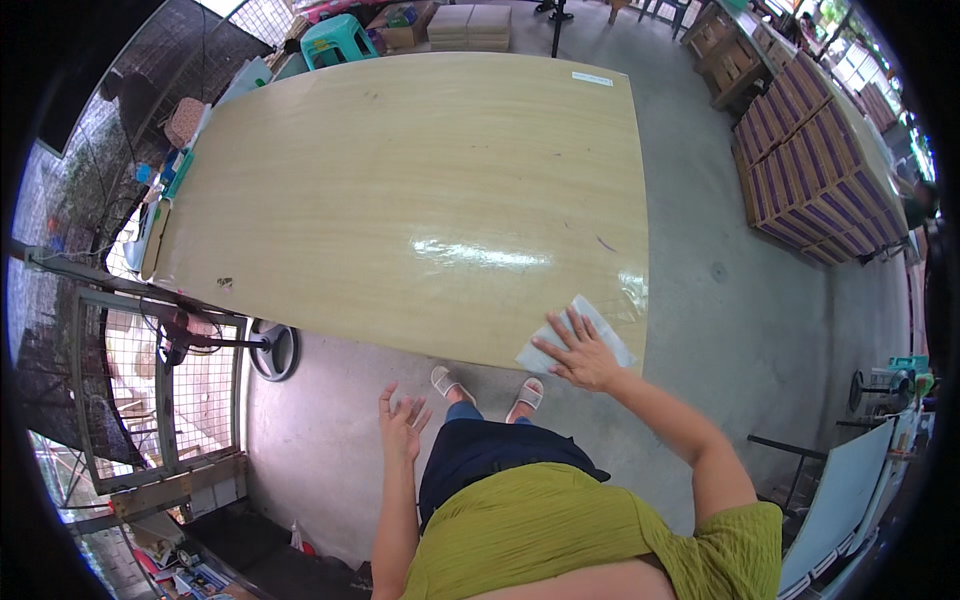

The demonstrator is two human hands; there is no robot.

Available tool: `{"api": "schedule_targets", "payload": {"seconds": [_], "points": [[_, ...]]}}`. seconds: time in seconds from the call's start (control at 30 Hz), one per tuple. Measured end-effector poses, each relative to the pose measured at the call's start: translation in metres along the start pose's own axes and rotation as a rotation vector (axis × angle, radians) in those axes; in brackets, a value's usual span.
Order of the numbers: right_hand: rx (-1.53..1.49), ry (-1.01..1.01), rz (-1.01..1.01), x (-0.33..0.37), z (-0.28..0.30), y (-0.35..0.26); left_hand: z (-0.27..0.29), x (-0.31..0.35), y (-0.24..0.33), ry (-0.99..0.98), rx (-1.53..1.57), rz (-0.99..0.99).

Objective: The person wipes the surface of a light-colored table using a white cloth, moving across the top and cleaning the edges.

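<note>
My right hand (577,352) lies with fingers spread on a white cloth (598,322), pressing it flat against the tabletop near its front right corner. The cloth sticks out on both sides of the hand. The large wooden-coloured table (400,180) has a glossy surface with a few small dark marks and a white label at the far right. Off the table's front edge, my left hand (403,425) hangs in the air above the floor, fingers apart and loosely curled, holding nothing.
Stacked cardboard boxes (815,165) with purple stripes stand right of the table. A teal stool (338,40) is beyond its far left edge. A black pedestal fan (270,347) stands at the left, by a mesh window frame (165,385). Small items line the table's left end.
</note>
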State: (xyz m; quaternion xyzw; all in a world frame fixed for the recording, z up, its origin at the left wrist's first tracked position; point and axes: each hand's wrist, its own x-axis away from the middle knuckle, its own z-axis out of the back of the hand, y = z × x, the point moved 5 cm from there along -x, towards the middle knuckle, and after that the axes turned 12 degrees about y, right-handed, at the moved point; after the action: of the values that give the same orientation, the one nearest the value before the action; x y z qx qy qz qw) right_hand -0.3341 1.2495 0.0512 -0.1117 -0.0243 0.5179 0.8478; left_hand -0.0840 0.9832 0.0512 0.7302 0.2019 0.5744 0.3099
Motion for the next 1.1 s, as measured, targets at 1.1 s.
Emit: {"api": "schedule_targets", "payload": {"seconds": [1.1], "points": [[0.025, 0.010, -0.488, -0.242, -0.024, 0.035, -0.013, -0.270, 0.206, 0.879, -0.482, -0.484]]}}
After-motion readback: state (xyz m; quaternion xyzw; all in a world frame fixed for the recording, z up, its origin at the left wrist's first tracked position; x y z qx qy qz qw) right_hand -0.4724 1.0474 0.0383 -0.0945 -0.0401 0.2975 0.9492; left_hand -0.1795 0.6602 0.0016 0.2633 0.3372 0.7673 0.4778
